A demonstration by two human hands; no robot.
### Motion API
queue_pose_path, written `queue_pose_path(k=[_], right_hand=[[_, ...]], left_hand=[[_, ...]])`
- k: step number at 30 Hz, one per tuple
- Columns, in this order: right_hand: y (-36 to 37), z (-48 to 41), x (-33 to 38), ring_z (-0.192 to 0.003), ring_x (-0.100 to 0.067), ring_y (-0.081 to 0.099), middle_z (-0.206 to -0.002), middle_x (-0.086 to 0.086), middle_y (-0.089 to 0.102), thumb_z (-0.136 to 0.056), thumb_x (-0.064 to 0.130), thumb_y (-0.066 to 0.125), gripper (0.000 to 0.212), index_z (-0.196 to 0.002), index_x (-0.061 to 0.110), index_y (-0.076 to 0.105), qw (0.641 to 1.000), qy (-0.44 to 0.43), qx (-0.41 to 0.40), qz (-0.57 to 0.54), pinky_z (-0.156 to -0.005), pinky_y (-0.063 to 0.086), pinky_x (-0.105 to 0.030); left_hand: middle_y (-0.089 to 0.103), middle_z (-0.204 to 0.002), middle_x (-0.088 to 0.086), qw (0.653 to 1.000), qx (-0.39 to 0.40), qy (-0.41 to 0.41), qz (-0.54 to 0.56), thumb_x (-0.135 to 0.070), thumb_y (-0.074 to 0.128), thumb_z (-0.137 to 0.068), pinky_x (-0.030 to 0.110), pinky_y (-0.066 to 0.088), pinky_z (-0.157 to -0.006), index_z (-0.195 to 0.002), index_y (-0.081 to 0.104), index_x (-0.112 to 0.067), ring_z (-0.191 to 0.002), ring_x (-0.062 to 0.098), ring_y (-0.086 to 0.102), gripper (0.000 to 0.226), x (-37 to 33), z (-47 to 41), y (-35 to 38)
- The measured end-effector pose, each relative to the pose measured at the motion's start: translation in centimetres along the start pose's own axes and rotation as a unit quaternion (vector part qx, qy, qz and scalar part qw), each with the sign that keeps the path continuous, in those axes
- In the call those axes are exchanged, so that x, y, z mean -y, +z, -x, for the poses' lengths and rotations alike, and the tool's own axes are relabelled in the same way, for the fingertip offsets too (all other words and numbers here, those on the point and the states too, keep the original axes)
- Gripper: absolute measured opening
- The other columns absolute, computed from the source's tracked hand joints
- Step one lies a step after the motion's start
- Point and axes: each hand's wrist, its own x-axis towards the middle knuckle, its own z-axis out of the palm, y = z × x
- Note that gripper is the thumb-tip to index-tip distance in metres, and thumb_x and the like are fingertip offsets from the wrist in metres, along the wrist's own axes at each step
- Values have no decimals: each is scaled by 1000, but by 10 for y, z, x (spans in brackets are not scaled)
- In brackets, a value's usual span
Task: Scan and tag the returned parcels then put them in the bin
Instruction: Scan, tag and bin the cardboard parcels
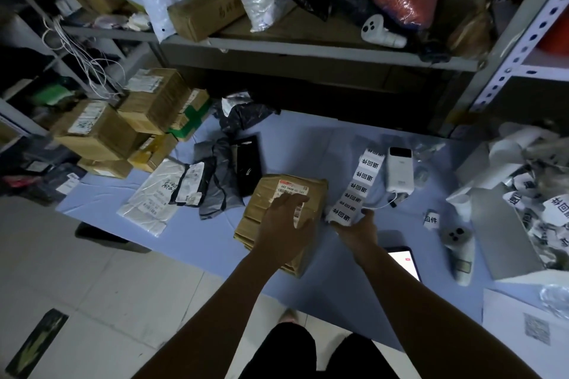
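Dim storeroom, blue sheet spread on the floor under shelving; our cardboard parcel lies dead ahead, long axis running away from us. Left hand rests spread flat on its top. Right hand, just beside the parcel's right edge, pinches the near end of the label strip, so we judge the tag crosses leftward

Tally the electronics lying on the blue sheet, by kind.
White power bank: 1
Phone with lit screen: 1
White handheld scanner: 1
Total: 3
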Motion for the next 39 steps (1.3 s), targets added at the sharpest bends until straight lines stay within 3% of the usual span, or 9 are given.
queue_pose_path(k=[9, 15, 18, 22, 25, 28, 31, 34, 39], right_hand=[[-1, 4, 11, -102, -33, 70, -109, -13, 76, -92, 9, 66, 27, -115, 19, 77, 962, -209, -100, 146, -88, 57, -45], [-42, 46, 57, -98, -22, 74, -109, -8, 75, -94, 4, 67, 25, -114, 18, 73, 970, -201, -31, -132, -81, 62, -37], [-69, 67, 95, -83, -21, 77, -98, -7, 77, -92, 1, 69, 21, -108, 16, 69, 938, -186, 23, -290, -65, 62, -32], [-95, 77, 129, -79, -22, 74, -93, -11, 74, -94, 1, 66, 17, -105, 8, 57, 893, -155, 49, -420, -63, 58, -28], [-111, 79, 137, -90, -29, 70, -107, -20, 66, -97, 7, 63, 25, -119, 7, 51, 880, -160, 57, -443, -73, 59, -31], [-121, 89, 130, -109, -34, 70, -123, -18, 69, -97, 24, 64, 50, -138, 7, 42, 899, -181, 145, -372, -92, 57, -42], [-119, 104, 114, -105, -32, 73, -113, -16, 75, -82, 28, 78, 65, -136, 14, 46, 927, -205, 214, -229, -92, 59, -42], [-110, 111, 96, -100, -32, 75, -108, -15, 77, -79, 16, 82, 47, -120, 7, 60, 926, -222, 250, -177, -84, 62, -37], [-102, 107, 76, -96, -32, 76, -104, -11, 78, -89, 10, 76, 15, -104, 9, 75, 940, -232, 198, -153, -86, 61, -47]], left_hand=[[57, -136, 2, 999, 32, -1, 21, -26, 66, -93, 34, 41, -108, -138, 55, -21, -126, 19, 52, 46, 8, -5, -7], [58, -130, 1, 993, 65, 23, 93, -38, 70, -73, 33, 43, -96, -136, 53, -16, -116, 14, 53, 69, -14, -7, 3], [69, -113, 4, 979, 102, 28, 173, -20, 82, -74, 43, 56, -86, -119, 61, -12, -103, 17, 67, 51, -34, -21, 9], [72, -102, -19, 963, 164, 28, 214, -22, 77, -88, 16, 54, -79, -114, 69, -27, -93, -12, 66, 28, -53, -33, 2], [77, -109, -3, 941, 174, 17, 291, -13, 73, -92, 38, 60, -88, -115, 74, -17, -100, 13, 74, 24, -68, -37, -13], [78, -103, 5, 927, 111, 14, 359, -12, 69, -94, 44, 62, -82, -112, 73, -12, -92, 23, 75, 18, -86, -40, -28], [76, -99, 12, 895, 40, -21, 444, -15, 65, -97, 40, 61, -71, -110, 68, -10, -84, 25, 74, 14, -101, -46, -41], [75, -98, 15, 877, 7, -58, 476, -20, 62, -100, 47, 61, -74, -104, 65, -14, -86, 34, 74, 8, -110, -58, -51], [76, -105, 14, 823, 2, -68, 564, -24, 51, -106, 48, 62, -80, -127, 55, -11, -92, 35, 75, 25, -107, -72, -59]])
